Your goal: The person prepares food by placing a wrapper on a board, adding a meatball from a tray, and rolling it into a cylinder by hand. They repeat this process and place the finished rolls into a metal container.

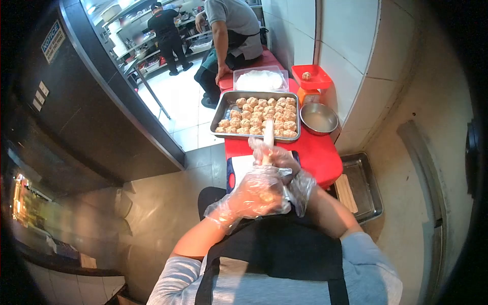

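Observation:
Both of my hands wear clear plastic gloves and are close together above a white cutting board (pixel 241 164) with a dark blue edge. My left hand (pixel 258 192) is closed, its contents hidden by fingers and plastic. Just beyond it, my right hand (pixel 278 156) is closed around a pale flat stick (pixel 269 132) that points away from me. Past the stick's tip, rows of lumpy meat dumplings (pixel 254 114) sit in a metal tray (pixel 218 110). The tray's upper left part is bare.
A red bench (pixel 317 155) bears the tray, a metal bowl (pixel 319 119), an orange scale (pixel 311 77) with one dumpling, and a plastic container (pixel 261 80) of something white. Beyond it sits a person (pixel 236 30); another (pixel 165 30) stands farther back. A metal pan (pixel 371 185) lies lower right.

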A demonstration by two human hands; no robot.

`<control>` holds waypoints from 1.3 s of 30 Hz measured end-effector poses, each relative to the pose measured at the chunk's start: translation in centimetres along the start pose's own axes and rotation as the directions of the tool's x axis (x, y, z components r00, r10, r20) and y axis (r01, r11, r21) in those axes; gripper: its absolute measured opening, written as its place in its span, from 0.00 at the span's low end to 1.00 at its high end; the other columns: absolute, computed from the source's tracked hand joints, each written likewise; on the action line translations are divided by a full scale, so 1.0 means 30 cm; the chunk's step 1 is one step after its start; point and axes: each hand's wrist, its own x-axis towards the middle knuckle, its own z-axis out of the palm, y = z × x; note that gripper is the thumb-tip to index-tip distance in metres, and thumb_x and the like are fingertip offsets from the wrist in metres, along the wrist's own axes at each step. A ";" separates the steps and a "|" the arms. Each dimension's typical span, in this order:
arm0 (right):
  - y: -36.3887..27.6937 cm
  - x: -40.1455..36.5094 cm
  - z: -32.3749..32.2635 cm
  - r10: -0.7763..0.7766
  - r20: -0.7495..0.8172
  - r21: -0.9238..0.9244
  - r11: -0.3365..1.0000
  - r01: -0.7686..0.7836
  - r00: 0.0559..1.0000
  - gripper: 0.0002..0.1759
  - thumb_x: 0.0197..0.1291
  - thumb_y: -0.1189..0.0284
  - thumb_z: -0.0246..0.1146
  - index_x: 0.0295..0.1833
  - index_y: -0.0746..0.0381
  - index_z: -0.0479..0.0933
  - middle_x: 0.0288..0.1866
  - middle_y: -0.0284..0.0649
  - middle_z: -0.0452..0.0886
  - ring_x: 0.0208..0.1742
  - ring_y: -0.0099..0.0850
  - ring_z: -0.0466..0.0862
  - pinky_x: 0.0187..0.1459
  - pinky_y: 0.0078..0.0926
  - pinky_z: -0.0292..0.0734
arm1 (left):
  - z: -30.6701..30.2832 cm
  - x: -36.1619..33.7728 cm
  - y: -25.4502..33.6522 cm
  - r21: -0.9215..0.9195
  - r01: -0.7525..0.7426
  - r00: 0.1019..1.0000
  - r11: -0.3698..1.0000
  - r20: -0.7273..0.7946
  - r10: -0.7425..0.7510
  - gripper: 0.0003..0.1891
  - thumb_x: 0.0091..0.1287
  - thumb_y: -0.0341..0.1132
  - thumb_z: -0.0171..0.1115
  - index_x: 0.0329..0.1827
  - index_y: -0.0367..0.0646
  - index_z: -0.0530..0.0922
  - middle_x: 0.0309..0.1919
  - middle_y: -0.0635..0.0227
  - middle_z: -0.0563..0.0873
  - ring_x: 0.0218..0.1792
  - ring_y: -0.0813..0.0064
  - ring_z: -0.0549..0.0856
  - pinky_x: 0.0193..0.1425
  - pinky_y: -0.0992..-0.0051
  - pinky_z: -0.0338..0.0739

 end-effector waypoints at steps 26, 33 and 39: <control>0.283 -0.081 -0.319 -0.571 0.296 -0.953 -0.227 0.199 0.765 0.26 0.60 0.75 0.63 0.64 0.68 0.70 0.63 0.53 0.76 0.61 0.49 0.77 0.59 0.38 0.76 | 0.181 -0.033 -0.266 0.250 0.333 0.937 0.909 -0.194 -0.290 0.09 0.58 0.35 0.67 0.33 0.42 0.76 0.29 0.57 0.81 0.33 0.51 0.83 0.38 0.57 0.76; 0.152 -0.099 -0.341 -0.009 -0.023 -0.873 0.487 -0.015 1.000 0.33 0.56 0.76 0.66 0.68 0.63 0.66 0.67 0.41 0.74 0.63 0.36 0.76 0.66 0.34 0.70 | 0.177 -0.062 -0.239 0.006 0.465 0.856 0.885 -0.258 -0.448 0.17 0.71 0.45 0.61 0.30 0.40 0.76 0.26 0.58 0.81 0.28 0.61 0.80 0.38 0.65 0.74; -0.128 -0.145 0.089 -0.431 0.491 -0.871 -0.252 0.421 0.757 0.25 0.49 0.68 0.74 0.54 0.56 0.77 0.57 0.42 0.81 0.57 0.42 0.80 0.59 0.41 0.73 | 0.148 -0.032 -0.221 -0.146 0.460 0.844 0.876 -0.236 -0.482 0.11 0.65 0.38 0.66 0.38 0.39 0.81 0.35 0.62 0.87 0.36 0.68 0.85 0.42 0.68 0.78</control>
